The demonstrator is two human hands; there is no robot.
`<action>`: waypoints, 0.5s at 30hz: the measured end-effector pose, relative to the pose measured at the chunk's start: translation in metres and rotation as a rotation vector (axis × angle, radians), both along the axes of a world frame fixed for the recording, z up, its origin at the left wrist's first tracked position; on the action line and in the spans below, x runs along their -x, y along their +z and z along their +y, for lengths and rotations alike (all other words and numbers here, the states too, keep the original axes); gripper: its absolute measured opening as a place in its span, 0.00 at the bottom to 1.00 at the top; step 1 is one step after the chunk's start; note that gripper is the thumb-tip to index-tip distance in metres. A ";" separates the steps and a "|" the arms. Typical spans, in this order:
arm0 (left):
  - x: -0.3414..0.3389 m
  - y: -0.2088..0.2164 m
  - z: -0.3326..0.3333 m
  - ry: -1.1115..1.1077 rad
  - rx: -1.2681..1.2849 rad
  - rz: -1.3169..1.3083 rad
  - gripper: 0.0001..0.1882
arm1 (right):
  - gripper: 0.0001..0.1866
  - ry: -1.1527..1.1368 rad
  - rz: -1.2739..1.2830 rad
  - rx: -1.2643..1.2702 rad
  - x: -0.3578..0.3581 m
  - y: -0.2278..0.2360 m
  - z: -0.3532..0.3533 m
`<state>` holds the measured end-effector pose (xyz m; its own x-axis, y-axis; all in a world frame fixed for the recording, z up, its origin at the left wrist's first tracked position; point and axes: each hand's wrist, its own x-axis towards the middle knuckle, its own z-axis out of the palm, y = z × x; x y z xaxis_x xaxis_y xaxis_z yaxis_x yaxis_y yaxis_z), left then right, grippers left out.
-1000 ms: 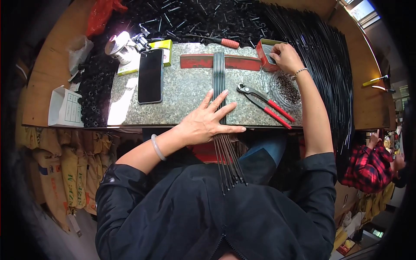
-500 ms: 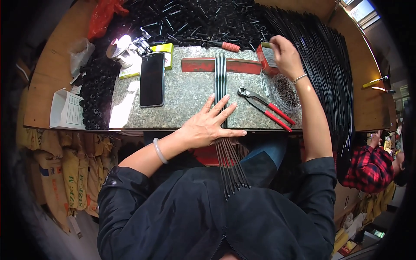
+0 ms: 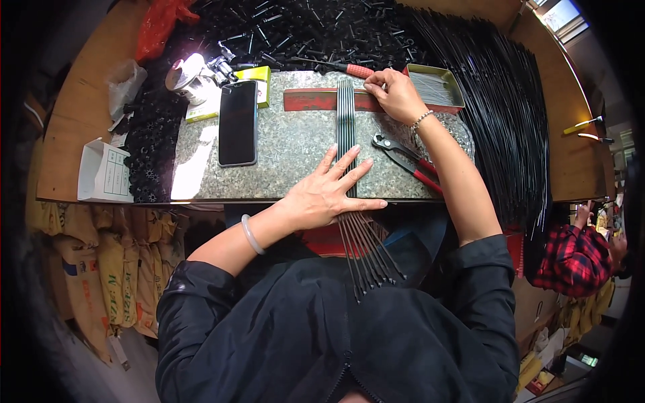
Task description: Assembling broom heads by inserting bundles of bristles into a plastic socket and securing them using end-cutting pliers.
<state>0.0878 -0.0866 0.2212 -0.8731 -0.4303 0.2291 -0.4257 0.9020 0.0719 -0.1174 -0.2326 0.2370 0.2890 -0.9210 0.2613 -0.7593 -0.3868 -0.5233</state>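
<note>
My left hand (image 3: 324,191) lies flat with fingers spread over a row of thin black rods (image 3: 346,117). The rods' far ends rest across a worn red bar (image 3: 309,101); their near ends fan out past the table edge, above my lap. My right hand (image 3: 396,95) is closed in a pinch at the bar, just right of the rods. Whatever its fingertips hold is too small to make out. Beside that hand sits a red-sided tin (image 3: 437,91) with thin silvery pieces inside. Red-handled pliers (image 3: 403,158) lie below, partly covered by my right forearm.
A black phone (image 3: 238,124) and a yellow-green box (image 3: 262,84) lie at left on the stone slab (image 3: 282,144). A red-handled tool (image 3: 359,70) lies at the back before heaped black parts (image 3: 302,33). Long black rods (image 3: 504,101) fill the right side. A person in red plaid (image 3: 574,258) sits beyond.
My right hand has moved left and down from above the tin to the red bar beside the rods, uncovering the tin's inside. My left hand stays on the rods, whose near ends spread wider.
</note>
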 end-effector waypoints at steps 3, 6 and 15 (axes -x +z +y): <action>0.000 0.001 0.000 -0.003 -0.013 -0.007 0.32 | 0.09 0.001 0.011 -0.030 -0.002 -0.001 -0.001; 0.000 0.001 -0.001 -0.003 -0.016 -0.001 0.32 | 0.09 0.009 -0.014 -0.054 -0.003 0.002 0.001; 0.001 0.003 0.000 0.010 -0.039 0.009 0.31 | 0.09 -0.015 -0.049 -0.013 0.000 -0.004 0.001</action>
